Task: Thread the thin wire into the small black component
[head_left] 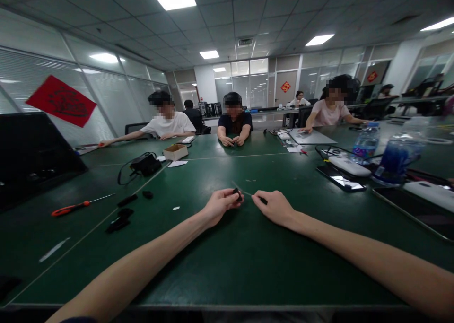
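Note:
Over the green table, my left hand is closed on a small black piece, pinched between thumb and fingers. A thin, pale strip runs from beside that piece to the fingertips of my right hand, which pinch its end. A second dark bit shows at the right hand's fingers; its kind is too small to tell. The hands are a short gap apart. Left of them lie several black pieces and a small white scrap.
An orange-handled screwdriver, a black bag-like case and an open cardboard box lie to the left. On the right are a phone, a tablet and water bottles. Co-workers sit across the table.

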`<action>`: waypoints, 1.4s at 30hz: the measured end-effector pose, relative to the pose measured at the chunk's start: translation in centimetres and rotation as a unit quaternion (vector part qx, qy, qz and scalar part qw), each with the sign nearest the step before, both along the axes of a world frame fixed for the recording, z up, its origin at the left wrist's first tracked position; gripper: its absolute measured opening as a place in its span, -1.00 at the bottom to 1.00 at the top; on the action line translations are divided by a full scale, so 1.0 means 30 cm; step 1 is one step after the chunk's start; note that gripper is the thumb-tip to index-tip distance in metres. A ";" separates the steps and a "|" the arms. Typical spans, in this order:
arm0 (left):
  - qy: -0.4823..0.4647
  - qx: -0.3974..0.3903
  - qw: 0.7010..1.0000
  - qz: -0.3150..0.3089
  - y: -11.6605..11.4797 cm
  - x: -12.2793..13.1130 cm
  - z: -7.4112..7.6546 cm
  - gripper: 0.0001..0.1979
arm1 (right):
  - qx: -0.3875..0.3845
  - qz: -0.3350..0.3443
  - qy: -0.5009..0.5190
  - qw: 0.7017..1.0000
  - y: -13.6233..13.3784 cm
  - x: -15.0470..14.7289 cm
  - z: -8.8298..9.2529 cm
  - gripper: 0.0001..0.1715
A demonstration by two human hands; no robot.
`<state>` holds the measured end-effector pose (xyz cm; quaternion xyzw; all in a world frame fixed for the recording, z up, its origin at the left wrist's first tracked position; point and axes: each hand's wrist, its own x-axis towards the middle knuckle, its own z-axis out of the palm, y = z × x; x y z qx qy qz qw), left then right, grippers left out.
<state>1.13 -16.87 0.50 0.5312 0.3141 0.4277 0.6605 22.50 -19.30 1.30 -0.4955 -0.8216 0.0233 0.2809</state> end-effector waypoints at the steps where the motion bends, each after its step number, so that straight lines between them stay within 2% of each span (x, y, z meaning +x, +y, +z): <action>1: 0.011 0.003 1.000 -0.011 -0.006 0.002 0.003 -0.71 | 0.001 -0.011 0.020 1.000 0.006 0.002 0.005 -0.55; 3: 0.022 0.003 0.999 -0.024 -0.015 0.005 0.011 -0.69 | -0.003 -0.012 0.047 0.999 0.014 0.008 0.016 -0.53; 6: 0.020 -0.009 0.999 -0.030 -0.018 0.002 0.021 -0.68 | -0.020 0.029 0.044 0.998 0.011 0.023 0.023 -0.50; 13: -0.024 -0.026 0.999 -0.018 -0.005 -0.014 0.019 -0.56 | 0.029 0.059 -0.070 0.995 -0.008 0.041 0.005 -0.60; 19: -0.003 -0.018 1.000 -0.002 -0.009 -0.012 0.021 -0.59 | 0.039 0.037 -0.087 0.995 0.000 0.039 0.001 -0.59; 23: -0.016 -0.027 0.999 -0.007 -0.009 -0.010 0.025 -0.56 | 0.041 0.043 -0.089 0.994 0.001 0.038 -0.003 -0.59; 33: -0.030 -0.020 0.999 -0.019 -0.001 -0.007 0.013 -0.68 | 0.026 0.056 -0.082 0.995 -0.007 0.039 0.010 -0.58; 42: 0.023 0.003 1.000 -0.016 -0.004 -0.008 0.017 -0.61 | 0.040 0.058 -0.090 0.993 -0.007 0.038 0.003 -0.58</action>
